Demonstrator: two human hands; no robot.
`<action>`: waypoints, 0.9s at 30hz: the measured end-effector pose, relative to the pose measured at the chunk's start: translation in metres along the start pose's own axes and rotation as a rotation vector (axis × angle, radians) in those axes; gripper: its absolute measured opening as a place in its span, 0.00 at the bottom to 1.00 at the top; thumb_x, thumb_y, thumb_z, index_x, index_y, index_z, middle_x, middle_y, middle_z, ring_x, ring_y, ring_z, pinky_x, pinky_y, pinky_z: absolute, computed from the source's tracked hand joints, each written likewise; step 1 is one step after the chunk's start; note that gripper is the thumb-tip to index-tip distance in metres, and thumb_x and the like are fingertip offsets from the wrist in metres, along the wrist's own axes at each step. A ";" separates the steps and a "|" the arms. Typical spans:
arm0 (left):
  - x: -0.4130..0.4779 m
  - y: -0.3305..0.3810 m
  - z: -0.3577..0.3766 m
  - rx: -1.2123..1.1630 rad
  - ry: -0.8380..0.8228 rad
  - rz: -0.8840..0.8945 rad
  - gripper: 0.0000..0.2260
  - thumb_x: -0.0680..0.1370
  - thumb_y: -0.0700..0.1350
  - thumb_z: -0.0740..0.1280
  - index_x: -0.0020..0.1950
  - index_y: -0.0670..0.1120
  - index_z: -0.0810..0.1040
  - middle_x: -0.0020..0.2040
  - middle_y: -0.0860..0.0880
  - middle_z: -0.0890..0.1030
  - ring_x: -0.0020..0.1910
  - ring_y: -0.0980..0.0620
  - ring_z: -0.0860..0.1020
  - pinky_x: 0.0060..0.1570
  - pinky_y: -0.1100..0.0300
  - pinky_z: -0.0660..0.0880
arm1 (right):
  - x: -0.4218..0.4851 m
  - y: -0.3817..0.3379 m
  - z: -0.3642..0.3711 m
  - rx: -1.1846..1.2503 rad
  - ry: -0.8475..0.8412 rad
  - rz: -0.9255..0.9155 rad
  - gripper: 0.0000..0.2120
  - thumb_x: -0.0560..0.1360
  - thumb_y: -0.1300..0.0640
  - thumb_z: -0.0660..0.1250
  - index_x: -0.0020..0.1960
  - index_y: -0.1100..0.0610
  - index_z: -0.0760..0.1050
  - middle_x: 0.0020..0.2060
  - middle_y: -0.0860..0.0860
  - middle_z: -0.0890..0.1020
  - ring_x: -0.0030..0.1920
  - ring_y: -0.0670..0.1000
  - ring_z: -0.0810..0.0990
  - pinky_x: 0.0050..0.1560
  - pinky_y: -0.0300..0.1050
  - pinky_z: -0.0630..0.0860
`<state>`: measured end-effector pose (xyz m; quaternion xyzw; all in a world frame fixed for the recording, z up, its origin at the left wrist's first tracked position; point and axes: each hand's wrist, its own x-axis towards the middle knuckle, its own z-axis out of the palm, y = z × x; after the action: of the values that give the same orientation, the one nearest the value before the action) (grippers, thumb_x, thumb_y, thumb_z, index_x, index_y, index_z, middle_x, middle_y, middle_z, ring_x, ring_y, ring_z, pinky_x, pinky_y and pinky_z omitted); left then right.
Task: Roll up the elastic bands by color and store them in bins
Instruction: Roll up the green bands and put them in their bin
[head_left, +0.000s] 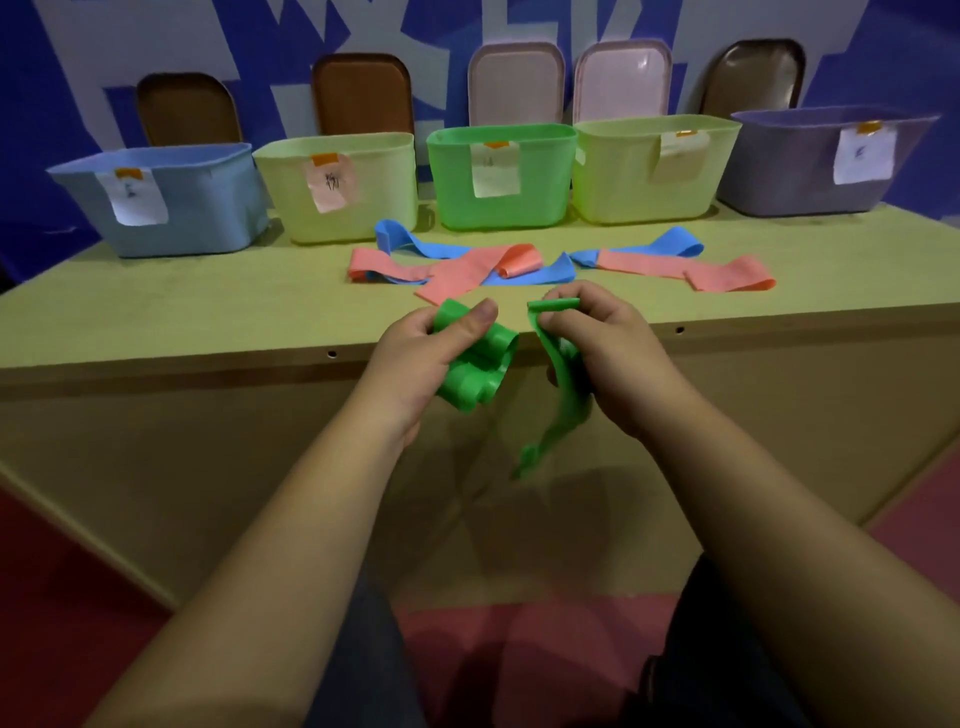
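**A:** Where is the green band right now?

**B:** In the air, just in front of the table's near edge. My left hand grips a loose bunch of its loops, thumb on top. My right hand pinches a small rolled end, and a tail hangs below it. I cannot tell whether it is all one strip.

**A:** So how do you roll it well?

**B:** I'd turn the rolled end with my right fingers and feed slack from the left a little at a time. The strip should stay flat and its edges lined up, so the roll doesn't cone out. Light tension is probably enough, since it's stretchy and may spring open.

**A:** And then?

**B:** It goes in the green bin, straight ahead. The pink bands and blue bands lie tangled on the table, unrolled.
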<state>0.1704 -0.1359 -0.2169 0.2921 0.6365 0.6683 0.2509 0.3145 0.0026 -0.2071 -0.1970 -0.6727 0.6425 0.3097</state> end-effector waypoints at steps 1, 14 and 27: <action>0.000 -0.005 0.001 0.010 0.009 -0.008 0.27 0.69 0.64 0.80 0.54 0.44 0.85 0.50 0.44 0.88 0.51 0.44 0.87 0.56 0.45 0.82 | -0.002 0.005 0.002 -0.020 -0.005 0.017 0.05 0.81 0.61 0.70 0.48 0.52 0.81 0.35 0.50 0.80 0.34 0.49 0.79 0.41 0.47 0.75; -0.018 -0.060 0.021 0.010 -0.042 -0.235 0.39 0.70 0.74 0.69 0.60 0.40 0.85 0.53 0.42 0.88 0.55 0.43 0.87 0.64 0.39 0.80 | -0.022 0.079 0.002 -0.103 -0.043 0.007 0.05 0.78 0.58 0.76 0.52 0.57 0.84 0.38 0.45 0.82 0.35 0.43 0.77 0.34 0.38 0.72; -0.003 -0.101 0.006 0.332 -0.126 0.273 0.12 0.75 0.42 0.78 0.57 0.50 0.84 0.53 0.49 0.86 0.54 0.51 0.83 0.58 0.46 0.81 | -0.014 0.115 -0.010 -0.041 -0.038 0.298 0.22 0.78 0.41 0.74 0.55 0.61 0.86 0.39 0.57 0.82 0.36 0.55 0.76 0.32 0.44 0.68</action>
<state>0.1726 -0.1270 -0.3178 0.4538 0.6754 0.5627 0.1459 0.3160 0.0122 -0.3228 -0.2890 -0.6546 0.6711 0.1939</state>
